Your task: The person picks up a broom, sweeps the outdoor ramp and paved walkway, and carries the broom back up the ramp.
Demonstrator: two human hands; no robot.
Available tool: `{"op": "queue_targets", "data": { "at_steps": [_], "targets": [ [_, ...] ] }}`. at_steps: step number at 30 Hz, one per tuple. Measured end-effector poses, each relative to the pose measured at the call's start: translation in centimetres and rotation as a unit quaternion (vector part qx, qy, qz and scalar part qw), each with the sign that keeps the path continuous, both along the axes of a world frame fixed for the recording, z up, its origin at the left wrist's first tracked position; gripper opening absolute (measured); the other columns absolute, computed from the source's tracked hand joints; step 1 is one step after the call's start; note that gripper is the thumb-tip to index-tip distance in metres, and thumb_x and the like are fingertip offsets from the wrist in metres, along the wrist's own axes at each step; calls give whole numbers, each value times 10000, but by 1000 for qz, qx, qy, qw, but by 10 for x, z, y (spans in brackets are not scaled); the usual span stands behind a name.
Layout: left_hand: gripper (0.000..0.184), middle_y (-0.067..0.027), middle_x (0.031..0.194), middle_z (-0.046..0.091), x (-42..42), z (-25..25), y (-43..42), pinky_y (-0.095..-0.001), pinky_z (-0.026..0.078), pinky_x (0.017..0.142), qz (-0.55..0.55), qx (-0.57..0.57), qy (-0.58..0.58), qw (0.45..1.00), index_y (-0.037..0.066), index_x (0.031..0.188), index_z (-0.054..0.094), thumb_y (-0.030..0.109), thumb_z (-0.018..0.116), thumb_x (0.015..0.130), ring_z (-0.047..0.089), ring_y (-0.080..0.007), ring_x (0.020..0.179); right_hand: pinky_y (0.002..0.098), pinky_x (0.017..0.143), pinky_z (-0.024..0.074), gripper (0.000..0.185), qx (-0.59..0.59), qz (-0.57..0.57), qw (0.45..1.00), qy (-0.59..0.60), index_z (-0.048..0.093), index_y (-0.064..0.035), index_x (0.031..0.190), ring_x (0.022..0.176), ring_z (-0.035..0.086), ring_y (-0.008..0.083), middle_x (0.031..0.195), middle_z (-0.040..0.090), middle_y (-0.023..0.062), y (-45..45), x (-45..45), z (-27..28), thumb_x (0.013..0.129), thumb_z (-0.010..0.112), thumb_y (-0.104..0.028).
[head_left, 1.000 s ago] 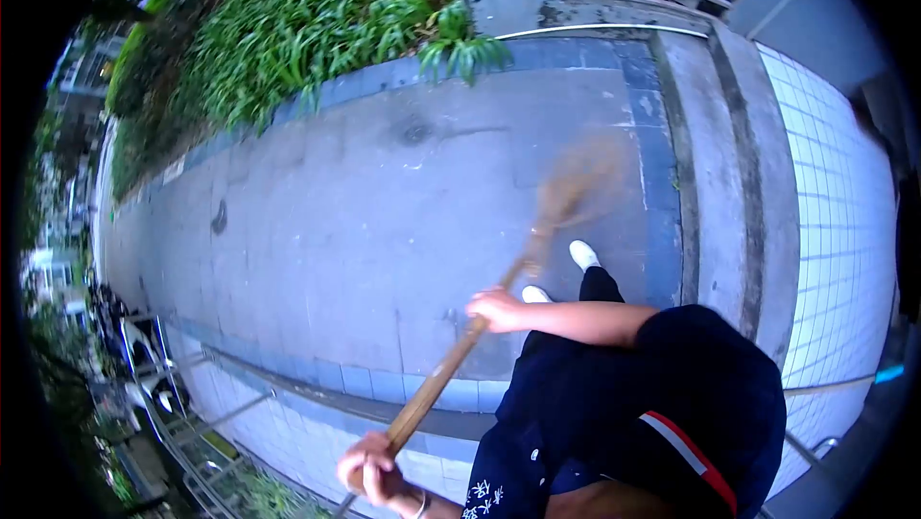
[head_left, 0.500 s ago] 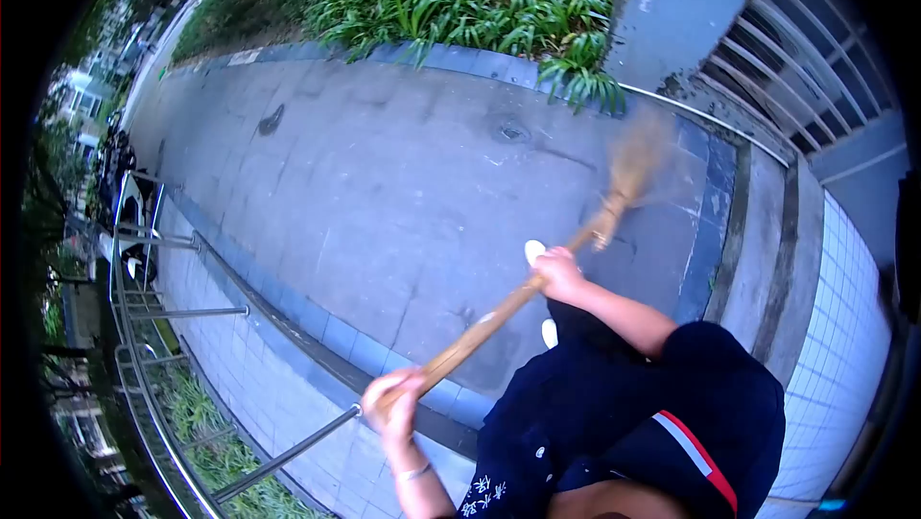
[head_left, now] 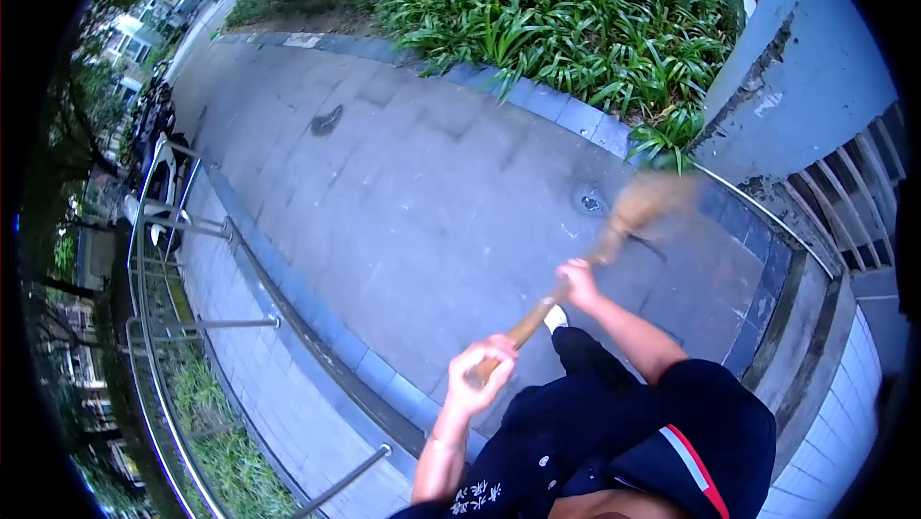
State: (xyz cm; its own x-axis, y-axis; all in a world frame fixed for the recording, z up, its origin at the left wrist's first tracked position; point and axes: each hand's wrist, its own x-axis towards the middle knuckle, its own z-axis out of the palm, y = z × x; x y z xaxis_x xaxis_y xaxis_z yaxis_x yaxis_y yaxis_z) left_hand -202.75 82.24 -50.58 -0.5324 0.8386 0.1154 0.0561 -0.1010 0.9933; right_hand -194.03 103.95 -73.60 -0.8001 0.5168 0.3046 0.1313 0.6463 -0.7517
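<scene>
A broom with a yellowish wooden handle slants from lower left to upper right in front of me. My left hand is wrapped round the handle's near end, a thin band on its wrist. Farther down, my right hand grips the handle, nearer the bristles. The tan broom head is smeared by motion, low over the pavement or touching it; I cannot tell which. One white shoe shows beside the handle, below dark trousers.
Grey paving runs off to the upper left. Leafy plants grow behind a stone kerb. Metal railings line the left, with parked two-wheelers beyond. At the right are a peeling blue-grey wall, steps and a barred gate.
The view has turned, so the plants and wall fill more of it. My left hand has moved closer to my right along the view, and the broom head appears lower. Both hands keep their grip.
</scene>
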Motion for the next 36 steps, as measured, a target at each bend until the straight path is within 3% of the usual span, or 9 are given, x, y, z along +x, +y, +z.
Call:
{"op": "queue_targets", "data": {
  "at_steps": [8, 12, 16, 20, 24, 27, 30, 33, 36],
  "targets": [
    [157, -51, 633, 593, -88, 92, 8, -411, 468, 726, 106, -6, 400, 910, 53, 799, 584, 6, 600, 650, 589, -211, 639, 485, 827, 329, 187, 6, 287, 958, 18, 462, -121, 713, 862, 477, 221, 726, 485, 22, -19, -253, 117, 588, 570, -32],
    [240, -43, 542, 523, -148, 129, -67, -335, 444, 577, 143, 133, 287, 938, 79, 949, 482, 173, 589, 756, 521, -163, 513, 454, 782, 335, 166, 22, 237, 971, 39, 471, -120, 697, 838, 485, 236, 711, 490, 44, -67, -272, 163, 584, 546, -24],
    [270, -52, 535, 506, -235, 97, -117, -332, 460, 572, 189, 233, 35, 953, 19, 1004, 503, 5, 500, 735, 490, -135, 494, 411, 695, 369, 170, -27, 225, 972, -69, 475, -110, 709, 790, 499, 259, 707, 490, 62, -83, -251, 139, 579, 548, -28],
    [293, -75, 624, 524, -288, 28, -80, -396, 466, 723, 193, 77, -214, 954, -57, 990, 494, 34, 543, 716, 517, -156, 592, 407, 621, 394, 152, -99, 95, 972, -191, 495, -105, 720, 753, 512, 294, 735, 516, 87, -88, -210, 58, 586, 566, -92],
    [325, -52, 674, 554, -327, -22, -35, -335, 450, 741, 38, -14, -223, 974, -44, 1020, 489, 96, 580, 741, 547, -149, 672, 407, 630, 420, 89, -100, 17, 953, -285, 534, -115, 671, 730, 537, 300, 702, 548, 100, -96, -213, -11, 593, 570, -93],
    [349, -57, 635, 532, -375, 0, -51, -344, 452, 722, 126, 23, -223, 966, -57, 1042, 453, 101, 562, 751, 530, -148, 632, 399, 618, 424, 73, -108, 53, 972, -203, 540, -113, 649, 703, 540, 301, 680, 553, 101, -98, -285, 9, 588, 569, -83],
    [388, -72, 584, 520, -416, 55, -109, -377, 459, 702, 263, -18, -93, 960, -79, 1004, 453, 145, 564, 707, 520, -170, 568, 402, 554, 380, 126, -91, 147, 978, -113, 517, -121, 620, 643, 521, 288, 604, 494, 71, -132, -395, 17, 530, 587, -67],
    [356, -61, 534, 524, -439, 103, -150, -384, 449, 675, 278, 87, 55, 955, -23, 1021, 468, 122, 567, 712, 535, -171, 574, 489, 772, 328, 179, -120, 285, 950, -38, 500, -169, 698, 826, 495, 244, 729, 492, 25, -177, -534, 54, 567, 572, -69],
    [87, -28, 492, 513, -459, 120, -91, -353, 444, 616, 224, -86, 316, 918, -5, 642, 558, 66, 514, 666, 508, -167, 497, 509, 841, 296, 164, -118, 346, 931, -7, 467, -173, 665, 859, 480, 230, 731, 477, 13, -170, -653, 71, 575, 577, -93]
  ]
}}
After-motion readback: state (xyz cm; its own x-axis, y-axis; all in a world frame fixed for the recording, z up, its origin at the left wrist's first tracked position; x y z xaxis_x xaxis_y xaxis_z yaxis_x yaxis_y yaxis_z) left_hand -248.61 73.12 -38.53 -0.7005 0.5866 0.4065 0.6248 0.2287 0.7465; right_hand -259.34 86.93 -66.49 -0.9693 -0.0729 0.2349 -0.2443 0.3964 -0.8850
